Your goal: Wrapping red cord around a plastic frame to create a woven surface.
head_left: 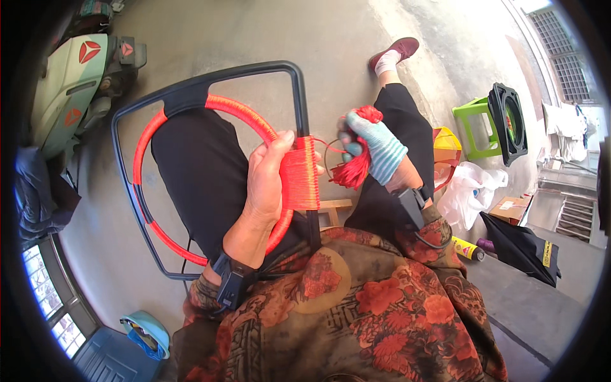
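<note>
1. Two forearms (251, 237) in from the near side, angled over the lap, a dark device strapped at each wrist. Left hand (266, 178) bare, above the left thigh, thumb along the upper face of a red cord band (300, 175), fingers narrowed around its underside. Right hand (379, 148) in a blue-and-white striped glove, over the right leg, fingers closed around a red cord bundle (352, 170), with cord out of both ends of the fist.
2. Black tubular frame (300, 102) across the left thigh. Within it, a red-wrapped ring (245, 113), dark at its far and left parts. Band at the ring's right side, against the frame's right bar, between the two hands.
3. Far left, a pale scooter (70, 89), well apart from the frame.
4. Near left, a dark blue seat (114, 356) with a light blue container (149, 334) beside it.
5. To the right, beyond the right leg, a green stool (489, 151) with a black-rimmed object (509, 121) against it.
6. Nearer, a white plastic bag (468, 191), then a yellow can (466, 247) close to the right sleeve.
7. Smallest: one thin red strand (331, 146) across the gap from band to glove.
</note>
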`<state>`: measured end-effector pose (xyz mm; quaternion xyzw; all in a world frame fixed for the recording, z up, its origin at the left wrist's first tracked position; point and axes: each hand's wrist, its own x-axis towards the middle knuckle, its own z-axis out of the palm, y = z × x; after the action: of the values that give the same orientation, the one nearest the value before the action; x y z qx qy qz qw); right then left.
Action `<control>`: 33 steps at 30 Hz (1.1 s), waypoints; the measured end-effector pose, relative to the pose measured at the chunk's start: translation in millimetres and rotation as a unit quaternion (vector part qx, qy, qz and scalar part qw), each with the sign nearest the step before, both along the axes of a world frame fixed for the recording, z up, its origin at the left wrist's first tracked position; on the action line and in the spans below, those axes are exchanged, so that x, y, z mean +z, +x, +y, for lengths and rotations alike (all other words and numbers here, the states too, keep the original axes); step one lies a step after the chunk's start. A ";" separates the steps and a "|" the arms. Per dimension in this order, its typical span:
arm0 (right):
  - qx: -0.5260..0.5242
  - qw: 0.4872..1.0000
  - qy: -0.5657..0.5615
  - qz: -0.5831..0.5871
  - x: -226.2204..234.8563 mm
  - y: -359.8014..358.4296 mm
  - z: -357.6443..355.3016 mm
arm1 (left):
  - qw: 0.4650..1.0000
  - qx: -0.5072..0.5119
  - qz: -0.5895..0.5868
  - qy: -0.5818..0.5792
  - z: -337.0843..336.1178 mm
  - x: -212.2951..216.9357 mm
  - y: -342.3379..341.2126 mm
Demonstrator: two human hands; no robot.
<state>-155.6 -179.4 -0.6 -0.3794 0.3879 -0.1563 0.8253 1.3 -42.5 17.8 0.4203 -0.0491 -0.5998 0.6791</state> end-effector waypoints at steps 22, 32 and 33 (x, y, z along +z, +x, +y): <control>-0.315 0.901 -0.205 0.216 13.5 -105.1 -15.7 | 0.993 -0.071 -0.084 -0.036 2.1 29.6 -7.9; -0.321 0.912 -0.228 0.111 -9.2 -119.4 -28.8 | 0.920 -0.267 -0.260 -0.122 -21.2 142.6 -49.1; -0.348 0.910 -0.207 0.093 -9.4 -123.2 -27.5 | 0.916 -0.272 -0.265 -0.126 -22.5 153.0 -53.8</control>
<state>-278.8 -206.9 -9.9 -0.3954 0.5292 -0.4742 0.5819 -52.5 -65.1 170.9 0.4448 -0.4149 -0.6173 0.4990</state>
